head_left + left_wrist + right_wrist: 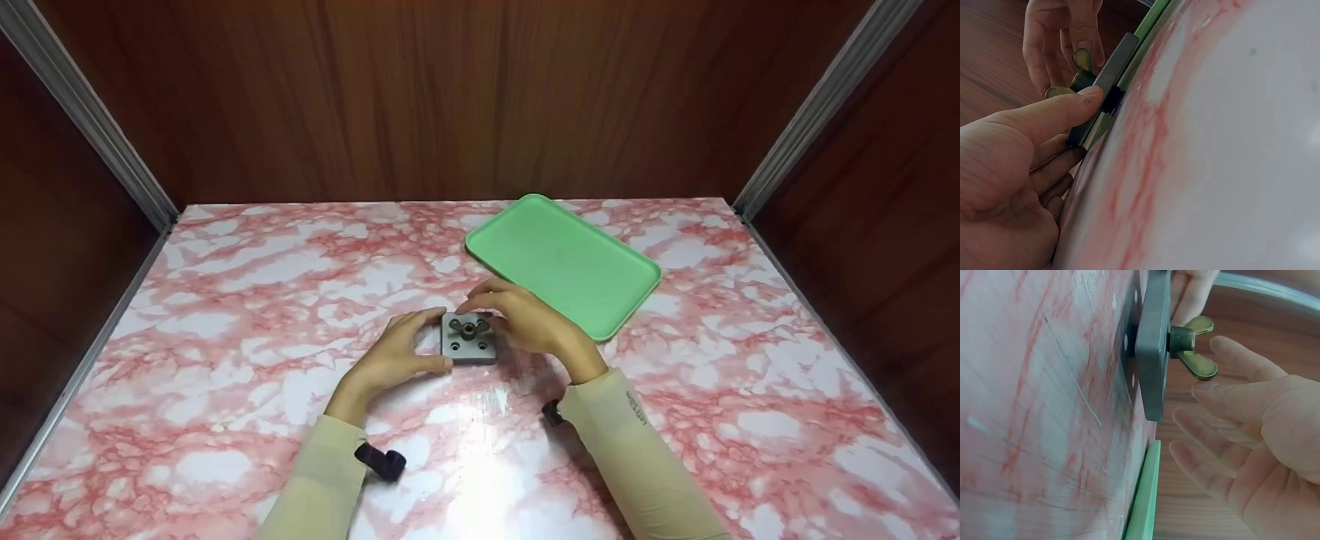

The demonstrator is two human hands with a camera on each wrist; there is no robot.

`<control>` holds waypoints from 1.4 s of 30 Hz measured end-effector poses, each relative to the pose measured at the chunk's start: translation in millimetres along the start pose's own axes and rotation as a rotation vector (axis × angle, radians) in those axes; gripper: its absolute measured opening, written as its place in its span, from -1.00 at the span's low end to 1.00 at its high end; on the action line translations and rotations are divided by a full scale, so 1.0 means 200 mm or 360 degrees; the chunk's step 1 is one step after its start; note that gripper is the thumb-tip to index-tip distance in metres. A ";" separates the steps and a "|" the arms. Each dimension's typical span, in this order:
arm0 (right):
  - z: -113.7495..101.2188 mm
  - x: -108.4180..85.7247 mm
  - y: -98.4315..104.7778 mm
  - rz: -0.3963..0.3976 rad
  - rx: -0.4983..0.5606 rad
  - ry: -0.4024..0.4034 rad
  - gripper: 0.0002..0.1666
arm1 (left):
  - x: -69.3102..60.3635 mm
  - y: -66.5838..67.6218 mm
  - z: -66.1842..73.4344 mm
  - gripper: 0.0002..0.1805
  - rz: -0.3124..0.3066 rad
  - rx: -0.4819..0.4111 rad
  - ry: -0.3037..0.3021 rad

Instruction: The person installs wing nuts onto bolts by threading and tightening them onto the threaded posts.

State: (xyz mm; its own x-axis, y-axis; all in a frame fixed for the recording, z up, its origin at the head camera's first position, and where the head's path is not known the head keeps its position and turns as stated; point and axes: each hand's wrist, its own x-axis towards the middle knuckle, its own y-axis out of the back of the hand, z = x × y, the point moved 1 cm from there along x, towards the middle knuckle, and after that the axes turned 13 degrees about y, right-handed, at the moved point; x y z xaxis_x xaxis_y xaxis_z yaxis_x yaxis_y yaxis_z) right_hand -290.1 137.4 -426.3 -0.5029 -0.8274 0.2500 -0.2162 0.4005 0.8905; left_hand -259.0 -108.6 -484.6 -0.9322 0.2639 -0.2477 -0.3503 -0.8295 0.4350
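Observation:
A small square grey metal plate (469, 358) with holes near its corners carries a brass wing nut (469, 328) on a threaded stud. My left hand (395, 352) grips the plate from the left, thumb on the near edge and fingers at the far edge. In the right wrist view a gap shows between the plate (1153, 354) and the table. My right hand (529, 319) hovers at the plate's right side, fingers loosely bent. Its fingertips are close to the wing nut (1199, 364) but apart from it in the right wrist view.
A green tray (562, 255) lies at an angle behind and right of the plate, close to my right hand. The table (225, 360) has a red and white marbled top. Dark wood panels (450, 97) enclose its back and sides.

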 end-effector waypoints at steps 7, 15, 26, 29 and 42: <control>0.00 0.00 0.00 -0.0022 -0.0015 0.0017 -0.52 | 0.00 0.00 0.00 -0.01 0.0004 -0.0008 -0.0012; 0.00 0.00 0.00 -0.0046 0.0001 -0.0014 -0.51 | 0.00 0.00 0.00 0.00 0.0010 0.0001 -0.0020; 0.00 0.00 0.01 -0.0064 0.0008 0.0018 -0.46 | 0.00 0.00 0.00 -0.01 0.0000 -0.0029 -0.0011; 0.00 0.00 0.01 -0.0059 0.0013 0.0015 -0.46 | 0.00 0.00 0.00 -0.02 -0.0001 -0.0036 -0.0013; 0.01 -0.01 0.00 -0.0073 0.0080 -0.0096 -0.47 | 0.00 0.00 0.00 -0.02 0.0012 -0.0031 -0.0006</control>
State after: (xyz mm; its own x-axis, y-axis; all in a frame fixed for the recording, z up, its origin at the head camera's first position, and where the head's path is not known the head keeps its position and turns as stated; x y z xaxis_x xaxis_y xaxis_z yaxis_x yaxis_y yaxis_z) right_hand -290.9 139.6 -426.7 -0.5408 -0.8207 0.1847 -0.2809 0.3831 0.8800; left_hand -259.0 -108.5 -485.3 -0.9352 0.2594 -0.2411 -0.3415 -0.8408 0.4201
